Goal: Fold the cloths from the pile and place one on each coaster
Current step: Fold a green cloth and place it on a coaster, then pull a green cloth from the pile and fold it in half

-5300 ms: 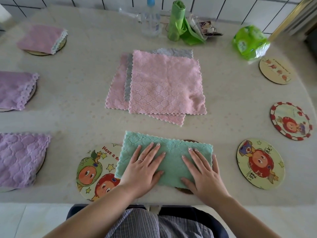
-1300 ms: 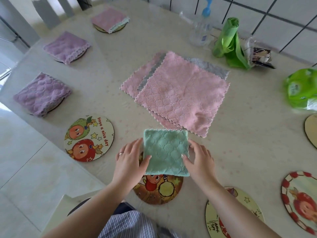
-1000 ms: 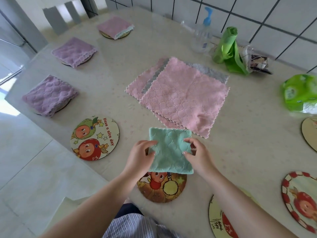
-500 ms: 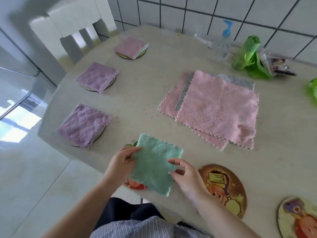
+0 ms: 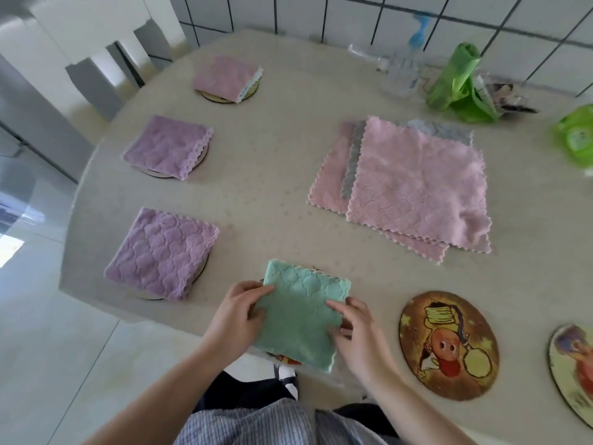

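Green cloth: folded to a small square, at the near edge of the table, lying over a coaster of which only a red sliver shows beneath its near edge and a trace at its far edge.
Left hand: fingers curled round the green cloth's left edge, thumb on top; it grips the cloth.
Right hand: thumb and fingers pinch the green cloth's right edge; it grips the cloth too.
Pile: unfolded cloths at the middle of the table, well apart from the green cloth; a pink one on top, a grey one and another pink one showing from under it.
Near purple cloth: folded, on a coaster at the table's left edge, just left of the green cloth.
Middle purple cloth: folded, on a coaster farther along the left side.
Folded pink cloth: on the farthest coaster on the left, with a pale edge showing at its right side.
Brown coaster: bare, cartoon figure printed on it, just right of the right hand.
Cut-off coaster: bare, partly out of view at the right border.
Spray bottle: clear with a blue top, at the far edge by the tiled wall.
Green bags: a roll beside the bottle.
Green packet: at the right border, blurred.
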Motion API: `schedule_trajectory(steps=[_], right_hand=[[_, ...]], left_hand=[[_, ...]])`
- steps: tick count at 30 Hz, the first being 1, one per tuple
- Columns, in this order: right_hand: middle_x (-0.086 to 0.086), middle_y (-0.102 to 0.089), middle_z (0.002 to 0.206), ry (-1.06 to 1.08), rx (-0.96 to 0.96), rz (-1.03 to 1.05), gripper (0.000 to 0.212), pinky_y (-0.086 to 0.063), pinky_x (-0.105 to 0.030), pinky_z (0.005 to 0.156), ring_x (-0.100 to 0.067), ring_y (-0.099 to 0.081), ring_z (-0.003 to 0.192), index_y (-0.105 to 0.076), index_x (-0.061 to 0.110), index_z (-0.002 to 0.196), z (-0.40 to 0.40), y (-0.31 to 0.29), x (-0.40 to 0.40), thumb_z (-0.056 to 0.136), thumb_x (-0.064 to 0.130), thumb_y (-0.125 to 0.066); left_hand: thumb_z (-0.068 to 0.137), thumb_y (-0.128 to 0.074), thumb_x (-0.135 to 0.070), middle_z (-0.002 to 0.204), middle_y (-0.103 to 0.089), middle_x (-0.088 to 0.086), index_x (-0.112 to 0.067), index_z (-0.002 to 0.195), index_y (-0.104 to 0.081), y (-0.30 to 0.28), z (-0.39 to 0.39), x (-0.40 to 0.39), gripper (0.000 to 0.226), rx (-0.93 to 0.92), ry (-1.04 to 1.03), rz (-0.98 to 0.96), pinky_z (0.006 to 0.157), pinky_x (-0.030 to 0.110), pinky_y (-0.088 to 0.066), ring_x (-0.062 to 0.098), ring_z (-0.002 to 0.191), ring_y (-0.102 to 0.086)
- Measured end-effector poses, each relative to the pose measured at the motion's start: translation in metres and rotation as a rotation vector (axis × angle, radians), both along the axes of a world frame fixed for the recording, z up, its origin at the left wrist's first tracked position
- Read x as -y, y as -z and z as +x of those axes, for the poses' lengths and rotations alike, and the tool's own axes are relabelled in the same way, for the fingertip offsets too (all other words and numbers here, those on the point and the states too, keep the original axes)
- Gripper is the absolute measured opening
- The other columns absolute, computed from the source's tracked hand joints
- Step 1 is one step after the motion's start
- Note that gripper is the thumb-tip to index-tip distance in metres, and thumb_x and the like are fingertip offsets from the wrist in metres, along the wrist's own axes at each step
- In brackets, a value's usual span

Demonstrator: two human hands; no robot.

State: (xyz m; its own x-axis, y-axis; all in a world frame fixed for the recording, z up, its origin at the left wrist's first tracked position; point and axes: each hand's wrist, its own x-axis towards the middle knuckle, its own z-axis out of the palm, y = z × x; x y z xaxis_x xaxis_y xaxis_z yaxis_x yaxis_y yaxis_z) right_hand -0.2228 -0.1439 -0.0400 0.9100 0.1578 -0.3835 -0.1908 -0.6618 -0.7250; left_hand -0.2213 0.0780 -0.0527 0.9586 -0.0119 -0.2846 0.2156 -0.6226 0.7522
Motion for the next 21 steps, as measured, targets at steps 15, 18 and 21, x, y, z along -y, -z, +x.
schedule_trajectory(steps=[15,18,21], right_hand=[[-0.007,-0.028,0.150,-0.508,0.175,-0.681,0.073,-0.018,-0.055,0.099,-0.025,-0.022,0.137,-0.031,0.027,0.142,-0.007,0.014,-0.007,0.086,0.072,-0.022],[0.001,-0.026,0.151,-0.492,0.196,-0.577,0.062,-0.005,-0.051,0.111,-0.017,-0.011,0.140,-0.033,0.033,0.138,0.004,0.003,-0.001,0.087,0.067,-0.026],[0.017,-0.023,0.148,-0.313,0.217,-0.408,0.053,0.005,-0.045,0.115,-0.004,-0.007,0.140,-0.035,0.039,0.135,0.030,-0.013,0.025,0.087,0.059,-0.032]], left_hand=[[0.089,-0.024,-0.065,0.152,-0.027,0.002,-0.023,0.143,-0.029,0.020,0.000,0.003,0.068,0.338,0.590,0.673,0.103,0.059,-0.014,0.021,0.140,-0.018],[0.083,-0.040,-0.058,0.137,-0.046,-0.003,-0.026,0.128,-0.048,0.009,0.014,0.009,0.056,0.374,0.527,0.590,0.108,0.057,-0.019,0.018,0.129,-0.037],[0.084,-0.043,-0.044,0.116,-0.057,-0.010,-0.028,0.113,-0.059,-0.006,0.047,0.027,0.037,0.405,0.433,0.423,0.106,0.043,-0.031,0.013,0.113,-0.049]])
